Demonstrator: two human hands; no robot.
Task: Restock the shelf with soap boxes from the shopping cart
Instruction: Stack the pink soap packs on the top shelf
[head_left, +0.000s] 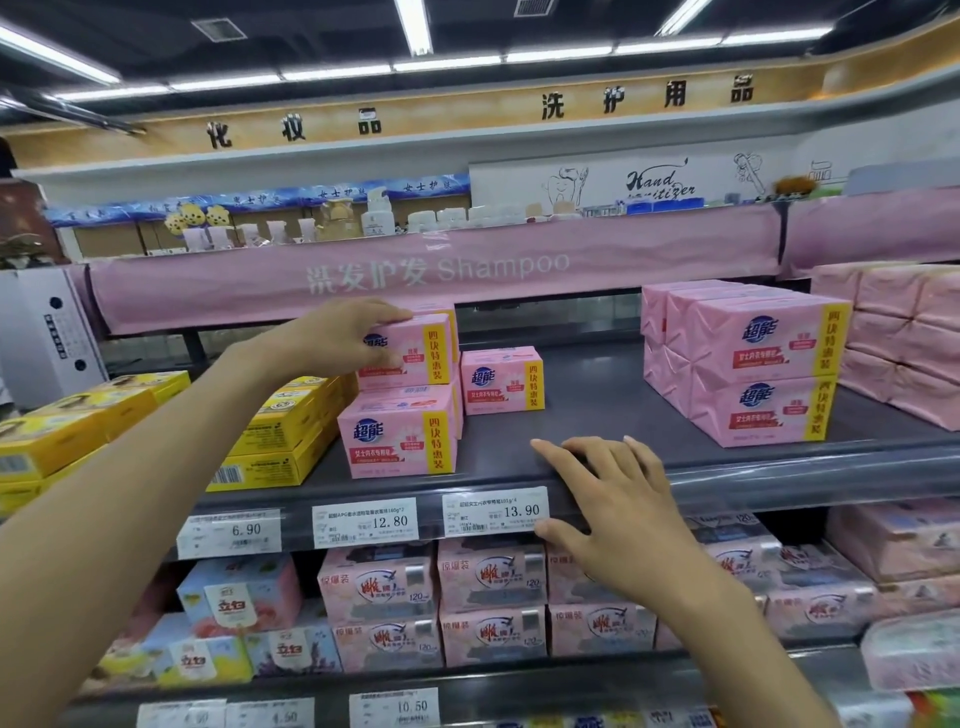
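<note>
My left hand (345, 335) grips a pink soap box (415, 351) by its left end, fingers over the top and thumb on the front. That box sits on top of another pink soap box (400, 441) on the grey shelf (597, 410). A smaller-looking pink box (501, 382) stands further back beside the stack. My right hand (608, 499) rests with spread fingers on the shelf's front edge and holds nothing. A stack of the same pink boxes (763, 364) stands at the shelf's right. The shopping cart is out of view.
Yellow soap boxes (280, 431) fill the shelf left of the pink stack. Price tags (493, 512) line the shelf rail. Below are pink and pastel soap packs (488, 603). A pink shampoo banner (436, 270) hangs just above the shelf opening.
</note>
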